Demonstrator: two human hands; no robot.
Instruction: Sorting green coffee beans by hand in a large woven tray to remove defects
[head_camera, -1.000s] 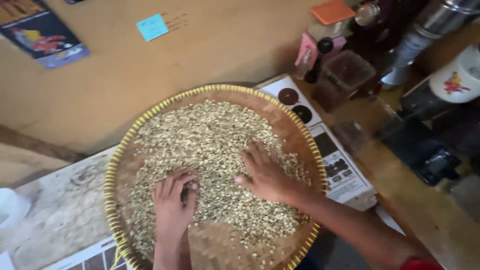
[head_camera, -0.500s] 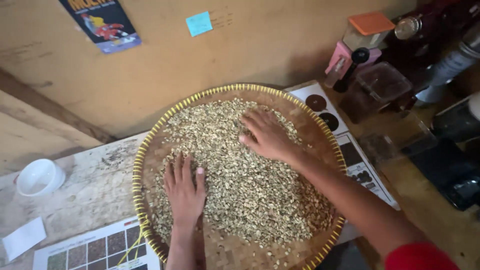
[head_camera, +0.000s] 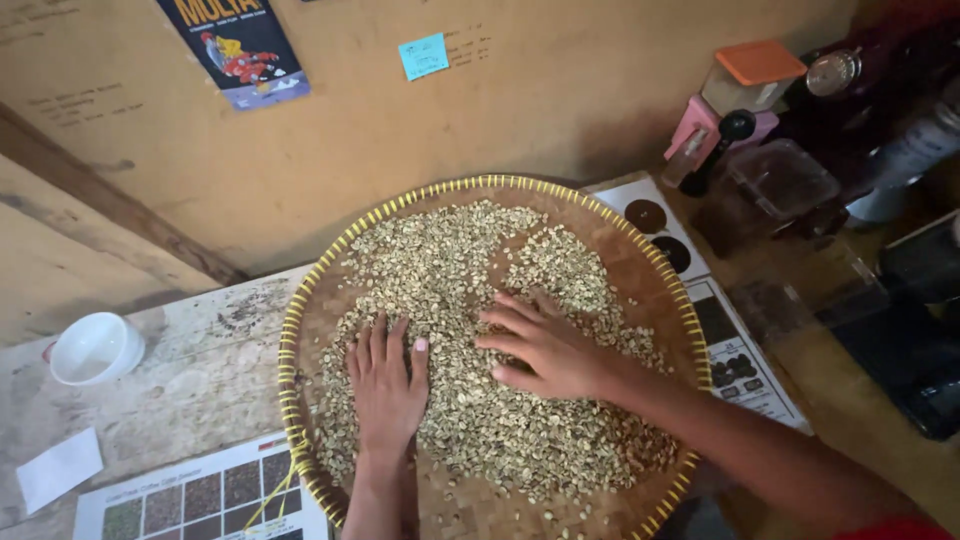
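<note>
The left hand (head_camera: 385, 385) lies palm down on the pale green beans (head_camera: 470, 330), its grip flat and loose, fingers extended close together and pinching nothing. The right hand (head_camera: 545, 345) rests just beside it, fingers spread wider across the beans, thumb tucked low toward the near side; it too clasps nothing, only touching the layer beneath. The beans cover most of a round woven tray (head_camera: 620, 245) with a yellow-wrapped rim, lying thick under and around both hands and thinner toward the far right, where bare weave shows through.

The tray sits on a worn wooden surface (head_camera: 190, 375) against a brown board wall (head_camera: 560, 100). Under the tray's near left edge lies a printed sheet (head_camera: 190, 500) with a grid of small brown and green squares. Another white sheet (head_camera: 730, 340), bearing dark round and square patches, runs from under the tray's right side. A blank white slip (head_camera: 60, 468) lies at the near left, and a small white bowl (head_camera: 95, 348) stands beyond it.

On the wall, a dark rectangular poster (head_camera: 240, 45) with yellow, red and blue colouring hangs at the upper left, and a small light-blue square note (head_camera: 424, 56) is stuck right of it. At the far right stand a clear box (head_camera: 780, 180), an orange-lidded container (head_camera: 752, 72) and what may be a pink gadget (head_camera: 695, 135), too dim to tell.
</note>
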